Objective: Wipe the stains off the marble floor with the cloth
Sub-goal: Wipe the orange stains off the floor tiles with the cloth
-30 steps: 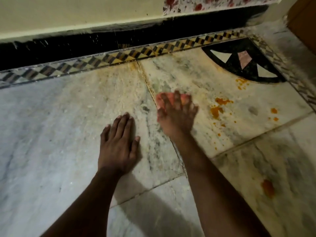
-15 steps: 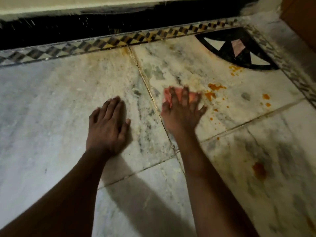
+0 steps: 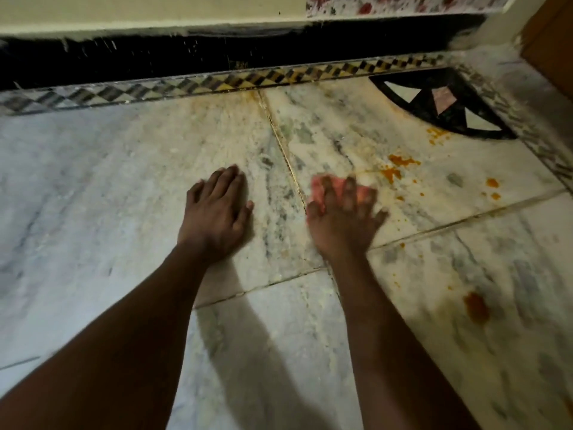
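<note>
A small pink cloth lies on the white marble floor, mostly covered by my right hand, which presses it flat with spread fingers; the hand is motion-blurred. Orange stains sit just right of the cloth, with smaller orange drops farther right and a darker orange blot lower right. My left hand rests flat on the floor, left of a tile joint, fingers straight and holding nothing.
A patterned border strip and black skirting run along the wall ahead. A black inlay with triangles fills the right corner. A brown wooden edge stands at the far right.
My right hand with the cloth has slid across the tile beside the orange stains, ending slightly nearer me. The left hand stays planted. The camera view has shifted.
</note>
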### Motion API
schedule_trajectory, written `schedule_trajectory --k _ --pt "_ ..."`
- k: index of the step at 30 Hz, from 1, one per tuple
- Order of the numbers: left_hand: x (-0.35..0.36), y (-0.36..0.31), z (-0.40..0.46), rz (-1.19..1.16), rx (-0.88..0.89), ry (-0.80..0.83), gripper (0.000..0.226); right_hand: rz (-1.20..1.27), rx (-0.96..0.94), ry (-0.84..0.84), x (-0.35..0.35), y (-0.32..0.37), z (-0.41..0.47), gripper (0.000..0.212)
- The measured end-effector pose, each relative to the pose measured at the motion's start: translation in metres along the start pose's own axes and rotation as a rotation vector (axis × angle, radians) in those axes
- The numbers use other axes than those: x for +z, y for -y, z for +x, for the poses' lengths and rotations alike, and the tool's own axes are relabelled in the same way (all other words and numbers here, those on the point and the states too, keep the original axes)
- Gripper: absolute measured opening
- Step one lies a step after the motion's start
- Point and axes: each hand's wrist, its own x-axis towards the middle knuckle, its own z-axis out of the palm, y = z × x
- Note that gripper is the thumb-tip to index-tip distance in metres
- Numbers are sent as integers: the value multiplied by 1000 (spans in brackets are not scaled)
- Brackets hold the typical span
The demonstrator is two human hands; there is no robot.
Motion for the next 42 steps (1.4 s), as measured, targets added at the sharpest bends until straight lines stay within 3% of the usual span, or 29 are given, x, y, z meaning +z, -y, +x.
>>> schedule_trajectory --k 2,4,6,9,10,12,15,18,20,22,25,28,30,32,35,40,42 --pt "-3 -2 -1 -21 11 5 77 -50 -195 -6 4 -15 -53 62" --pt "-3 -1 -3 -38 8 -9 77 -62 -243 -50 7 -50 -98 60" --pt "1 0 -7 -50 9 -21 75 -34 -69 -57 1 -78 -94 60" --pt "2 -2 -6 -67 26 -41 73 35 232 -14 -6 -66 -49 67" --pt "2 -4 -8 -67 35 -53 72 40 211 -3 -5 -52 -45 67" --pt "-1 -9 -18 -65 30 -53 73 24 -23 13 -1 -39 -65 65" --pt "-1 -24 -41 -90 7 -19 78 5 -240 -46 8 -79 -136 60" --pt "11 -57 -75 -123 11 -6 77 -11 -32 -133 0 -133 -150 59" --pt "25 -82 -101 -124 56 -8 75 56 187 -93 -5 -137 -113 62" --pt "38 -109 -123 -136 98 -2 73 78 251 -50 -10 -124 -86 64" --pt "45 -137 -150 -135 69 -2 73 27 -10 -43 -7 -112 -108 62" --pt "46 -150 -165 -131 41 13 75 -3 -193 -84 -1 -147 -179 60" --pt "50 -155 -174 -143 41 28 77 -25 -95 -98 -5 -184 -193 59" --pt "57 -165 -184 -117 78 47 78 2 131 -141 -12 -211 -166 58" --pt "65 -186 -191 -96 63 46 80 71 336 -85 -22 -208 -113 63" --pt "62 -220 -192 -158 13 63 88 -22 -176 -140 -7 -208 -181 60" --pt "65 -227 -200 -146 59 58 82 -81 -224 -117 -10 -247 -215 61"
